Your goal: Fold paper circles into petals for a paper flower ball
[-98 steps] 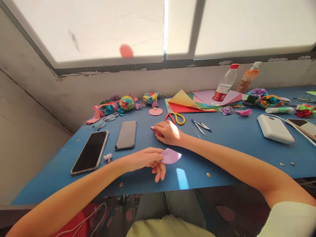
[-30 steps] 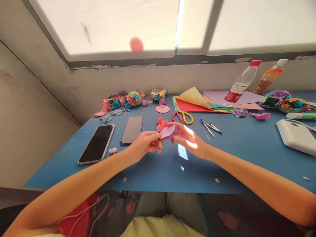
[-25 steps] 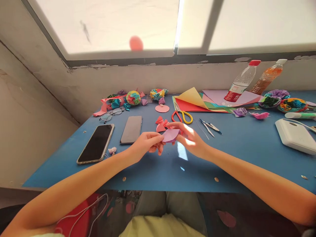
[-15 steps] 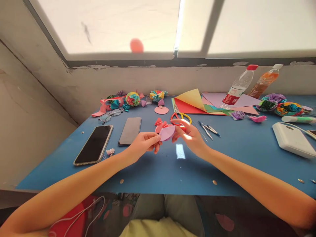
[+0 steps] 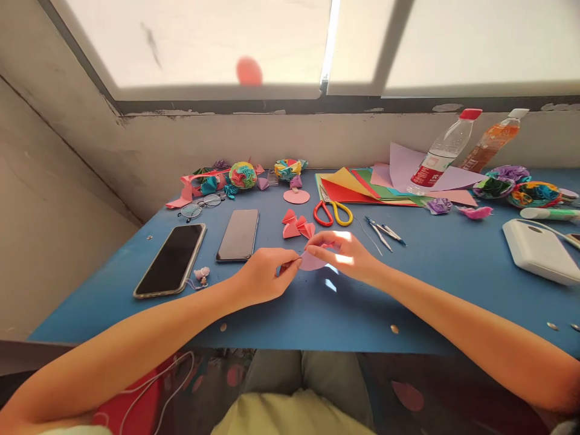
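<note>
A piece of light purple paper is stretched between my two hands, low over the blue table. My left hand pinches its left edge between thumb and fingertips. From the other side my right hand has closed on the paper, covering much of its right part. Just beyond my hands lie several folded pink paper pieces. Behind them is a flat pink paper circle. Scissors with one red and one yellow handle lie to the right of the folded pieces.
Two phones and glasses lie left. Coloured paper sheets lie at the back, with two bottles behind. A drawing compass and a white power bank are right. Paper flower balls stand along the wall.
The purple paper has moved down and nearer to me, away from the pink pieces. My right hand has shifted from the scissors, which now show fully. My left hand has turned, knuckles up.
</note>
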Demonstrator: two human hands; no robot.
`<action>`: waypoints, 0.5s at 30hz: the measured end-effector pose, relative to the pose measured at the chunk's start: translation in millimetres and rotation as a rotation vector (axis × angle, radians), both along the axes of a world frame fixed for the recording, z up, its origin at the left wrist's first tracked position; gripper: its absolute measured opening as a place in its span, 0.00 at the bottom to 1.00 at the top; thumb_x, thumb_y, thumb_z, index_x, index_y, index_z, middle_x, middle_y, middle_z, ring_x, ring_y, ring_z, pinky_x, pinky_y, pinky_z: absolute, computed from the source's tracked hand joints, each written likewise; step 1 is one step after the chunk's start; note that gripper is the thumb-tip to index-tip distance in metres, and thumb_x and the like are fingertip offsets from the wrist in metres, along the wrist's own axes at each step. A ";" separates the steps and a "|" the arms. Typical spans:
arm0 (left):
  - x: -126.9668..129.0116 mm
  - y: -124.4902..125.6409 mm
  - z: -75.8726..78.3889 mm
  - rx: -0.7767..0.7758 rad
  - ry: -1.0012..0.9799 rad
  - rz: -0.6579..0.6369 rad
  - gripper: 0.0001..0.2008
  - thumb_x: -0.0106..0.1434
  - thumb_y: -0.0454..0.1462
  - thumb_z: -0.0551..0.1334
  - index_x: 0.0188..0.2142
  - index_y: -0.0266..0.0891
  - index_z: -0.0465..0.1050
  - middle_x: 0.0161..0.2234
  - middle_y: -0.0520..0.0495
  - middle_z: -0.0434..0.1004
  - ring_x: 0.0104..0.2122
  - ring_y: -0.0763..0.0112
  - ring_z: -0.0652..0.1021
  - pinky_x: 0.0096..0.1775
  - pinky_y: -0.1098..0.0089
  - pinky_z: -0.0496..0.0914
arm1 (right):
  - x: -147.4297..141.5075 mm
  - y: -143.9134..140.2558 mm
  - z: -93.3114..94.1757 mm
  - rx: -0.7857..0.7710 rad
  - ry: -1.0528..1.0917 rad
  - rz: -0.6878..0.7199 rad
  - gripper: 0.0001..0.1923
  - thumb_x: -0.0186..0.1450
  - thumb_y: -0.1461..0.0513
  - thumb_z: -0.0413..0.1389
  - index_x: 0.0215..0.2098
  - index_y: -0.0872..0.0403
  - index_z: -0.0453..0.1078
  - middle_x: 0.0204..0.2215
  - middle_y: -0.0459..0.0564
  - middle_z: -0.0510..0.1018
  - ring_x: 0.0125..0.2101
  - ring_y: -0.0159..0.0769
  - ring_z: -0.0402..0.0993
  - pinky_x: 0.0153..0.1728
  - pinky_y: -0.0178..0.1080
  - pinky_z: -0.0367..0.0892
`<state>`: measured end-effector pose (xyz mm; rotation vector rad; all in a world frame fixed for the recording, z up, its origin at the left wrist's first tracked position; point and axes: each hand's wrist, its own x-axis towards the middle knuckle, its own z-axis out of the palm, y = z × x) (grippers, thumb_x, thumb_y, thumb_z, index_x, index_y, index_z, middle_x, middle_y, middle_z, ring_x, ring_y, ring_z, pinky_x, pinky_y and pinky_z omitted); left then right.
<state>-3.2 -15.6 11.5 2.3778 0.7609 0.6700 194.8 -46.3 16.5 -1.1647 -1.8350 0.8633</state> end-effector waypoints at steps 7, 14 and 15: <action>1.6 -2.6 5.8 -0.038 -0.007 0.030 0.13 0.63 0.37 0.50 0.24 0.38 0.64 0.20 0.55 0.65 0.19 0.78 0.61 0.24 0.75 0.55 | -3.1 -2.1 -3.0 0.040 0.123 -0.069 0.12 0.63 0.55 0.52 0.32 0.57 0.68 0.29 0.48 0.72 0.30 0.30 0.67 0.32 0.34 0.65; -0.1 -6.5 7.4 -0.054 -0.043 0.073 0.13 0.62 0.37 0.50 0.23 0.37 0.65 0.19 0.54 0.65 0.19 0.78 0.61 0.24 0.74 0.56 | -2.2 -3.7 1.3 0.104 0.053 -0.052 0.10 0.62 0.57 0.53 0.32 0.57 0.69 0.29 0.48 0.72 0.30 0.31 0.67 0.32 0.34 0.64; -0.3 -5.9 7.6 -0.059 -0.040 0.065 0.13 0.62 0.37 0.50 0.23 0.37 0.65 0.19 0.54 0.66 0.19 0.78 0.62 0.24 0.74 0.56 | -2.2 -3.3 0.8 0.114 0.043 -0.047 0.10 0.62 0.57 0.52 0.32 0.57 0.68 0.28 0.48 0.72 0.30 0.31 0.67 0.31 0.35 0.64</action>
